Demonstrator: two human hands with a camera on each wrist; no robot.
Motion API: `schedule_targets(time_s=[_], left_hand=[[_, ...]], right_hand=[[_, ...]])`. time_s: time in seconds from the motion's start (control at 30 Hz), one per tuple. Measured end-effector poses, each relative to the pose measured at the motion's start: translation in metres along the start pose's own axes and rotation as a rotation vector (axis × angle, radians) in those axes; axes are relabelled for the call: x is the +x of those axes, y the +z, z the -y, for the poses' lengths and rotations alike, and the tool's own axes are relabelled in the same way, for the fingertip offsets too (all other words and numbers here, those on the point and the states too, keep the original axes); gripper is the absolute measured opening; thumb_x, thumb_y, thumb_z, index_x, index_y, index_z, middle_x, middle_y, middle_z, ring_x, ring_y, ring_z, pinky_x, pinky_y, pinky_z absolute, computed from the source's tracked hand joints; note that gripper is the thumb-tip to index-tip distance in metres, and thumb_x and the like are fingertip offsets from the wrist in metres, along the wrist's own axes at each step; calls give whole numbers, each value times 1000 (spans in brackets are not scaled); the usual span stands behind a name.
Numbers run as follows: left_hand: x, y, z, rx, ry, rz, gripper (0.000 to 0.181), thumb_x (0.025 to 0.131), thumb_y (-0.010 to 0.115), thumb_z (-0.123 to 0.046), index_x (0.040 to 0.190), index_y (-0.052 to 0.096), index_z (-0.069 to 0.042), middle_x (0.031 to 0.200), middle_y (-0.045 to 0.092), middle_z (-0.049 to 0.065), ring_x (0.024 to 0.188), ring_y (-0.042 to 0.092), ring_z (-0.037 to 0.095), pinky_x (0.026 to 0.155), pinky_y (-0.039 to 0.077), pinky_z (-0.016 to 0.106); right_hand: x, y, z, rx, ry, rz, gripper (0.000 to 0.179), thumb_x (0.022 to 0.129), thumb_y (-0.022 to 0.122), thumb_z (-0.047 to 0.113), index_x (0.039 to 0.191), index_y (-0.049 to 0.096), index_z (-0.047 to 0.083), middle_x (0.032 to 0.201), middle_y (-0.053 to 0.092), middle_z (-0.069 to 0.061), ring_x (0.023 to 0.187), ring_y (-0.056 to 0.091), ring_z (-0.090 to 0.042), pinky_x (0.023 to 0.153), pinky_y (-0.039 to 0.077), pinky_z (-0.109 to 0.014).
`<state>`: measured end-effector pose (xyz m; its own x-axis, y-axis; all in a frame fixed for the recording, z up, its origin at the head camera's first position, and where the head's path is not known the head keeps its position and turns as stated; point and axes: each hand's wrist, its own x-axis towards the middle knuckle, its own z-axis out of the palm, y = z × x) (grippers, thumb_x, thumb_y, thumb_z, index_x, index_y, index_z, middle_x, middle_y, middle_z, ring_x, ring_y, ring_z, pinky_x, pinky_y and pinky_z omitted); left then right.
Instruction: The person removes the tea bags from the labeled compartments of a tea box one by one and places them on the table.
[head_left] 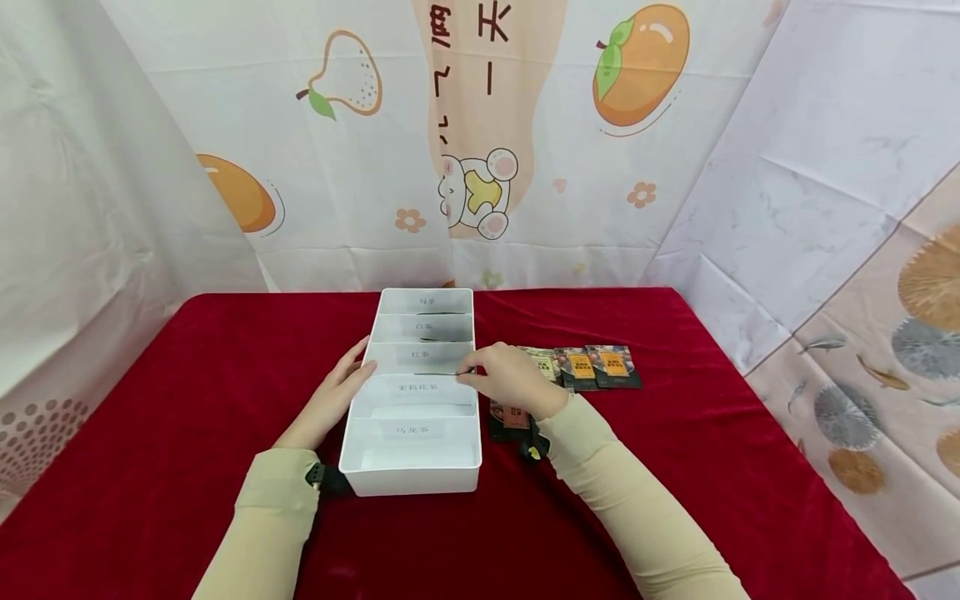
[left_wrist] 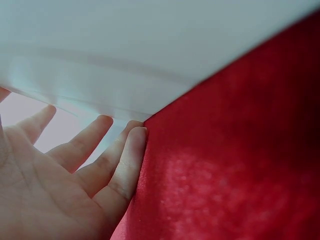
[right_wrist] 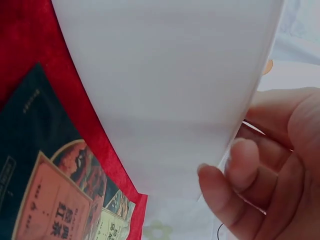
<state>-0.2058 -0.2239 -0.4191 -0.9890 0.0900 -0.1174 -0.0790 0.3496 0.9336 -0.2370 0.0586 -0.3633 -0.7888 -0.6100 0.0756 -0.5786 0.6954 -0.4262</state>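
A white divided storage box stands lengthwise on the table, with a printed label in each compartment. My left hand rests along its left side, and in the left wrist view the fairly straight fingers touch the wall. Over the right rim, my right hand pinches a thin dark tea sachet at the middle compartment; most of it is hidden inside. Dark edges of flat sachets show in the two far compartments. The two near compartments show bare white floors.
Right of the box lie tea sachets with orange labels, one with a green label, and one with a red label partly under my right hand. A red cloth covers the table. Printed curtains hang behind.
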Motion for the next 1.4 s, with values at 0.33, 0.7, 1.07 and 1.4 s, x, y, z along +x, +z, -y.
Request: schedule_targets(time_s=[0.33, 0.7, 1.07, 1.4], left_hand=[[-1, 0, 1, 5, 1, -5, 66, 103, 44, -49, 160, 14, -33, 151, 38, 21, 122, 55, 34, 94, 47, 39], [-1, 1, 1, 7, 6, -4, 66, 103, 44, -49, 160, 14, -33, 151, 38, 21, 123, 54, 35, 95, 47, 41], [0, 0, 2, -13, 17, -6, 64, 103, 44, -47, 159, 16, -33, 148, 41, 21, 116, 58, 31, 86, 49, 30], [1, -1, 1, -25, 10, -2, 64, 103, 45, -48, 159, 16, -35, 149, 40, 21, 117, 57, 31, 87, 49, 31]], right_hand=[[-7, 1, 0, 158, -40, -224, 16, 98, 63, 22, 105, 74, 12, 51, 48, 2, 43, 30, -6, 46, 29, -21], [-12, -13, 0, 351, -73, -519, 16, 98, 63, 15, 106, 73, 6, 81, 73, -6, 49, 43, -8, 49, 38, -23], [-17, -51, -4, 582, 106, -417, 19, 100, 61, 22, 110, 70, 10, 91, 74, -7, 57, 57, -24, 51, 43, -27], [-32, -77, -27, 752, 170, -425, 23, 99, 62, 21, 113, 65, 3, 64, 64, 11, 38, 40, -12, 42, 39, -29]])
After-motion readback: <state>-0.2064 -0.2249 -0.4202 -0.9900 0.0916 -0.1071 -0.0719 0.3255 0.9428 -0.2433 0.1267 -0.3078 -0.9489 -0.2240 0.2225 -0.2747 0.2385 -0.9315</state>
